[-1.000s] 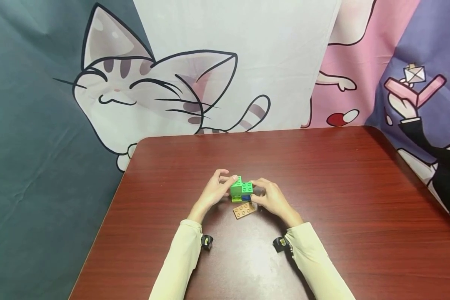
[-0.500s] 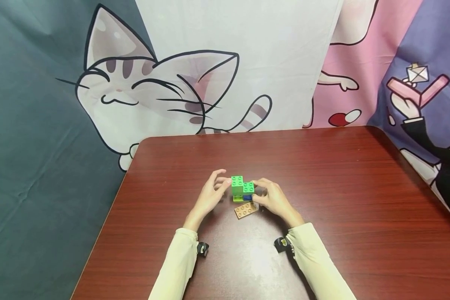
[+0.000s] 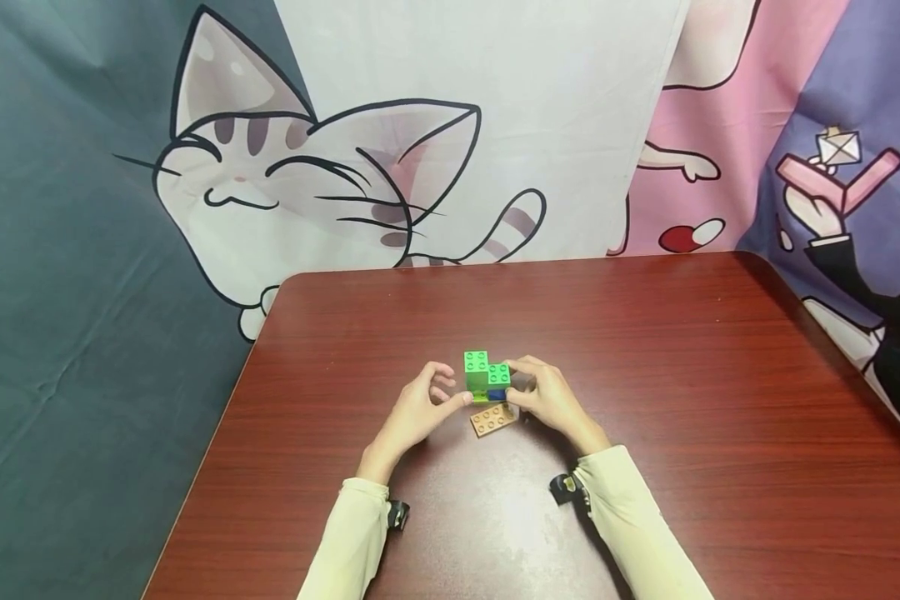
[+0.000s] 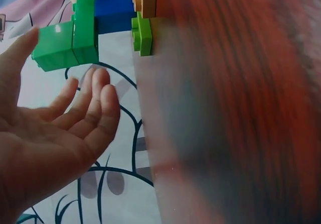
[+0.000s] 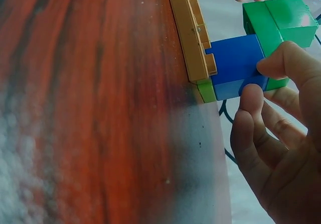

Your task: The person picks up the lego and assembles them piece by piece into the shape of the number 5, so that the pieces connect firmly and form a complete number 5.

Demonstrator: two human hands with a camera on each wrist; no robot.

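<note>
A stack of bricks stands mid-table: a green square brick (image 3: pixel 476 362) on top, a wider green brick (image 3: pixel 498 374) under it, then a blue brick (image 5: pixel 235 58) on a lime base (image 4: pixel 144 34). My right hand (image 3: pixel 551 400) pinches the stack's right side, thumb and fingertips on the blue brick and the green above it. To the left, my left hand (image 3: pixel 414 412) is spread with fingers loosely bent, holding nothing; its thumb tip is close to the lower left of the stack, and contact cannot be told.
A tan studded brick (image 3: pixel 492 419) lies on the brown table (image 3: pixel 645 333) just in front of the stack. Cloths with cartoon drawings hang behind the table, including a cat (image 3: pixel 240 192).
My left hand has let go of the green bricks and moved left and toward me, its thumb lower. My right hand keeps its pinch on the stack.
</note>
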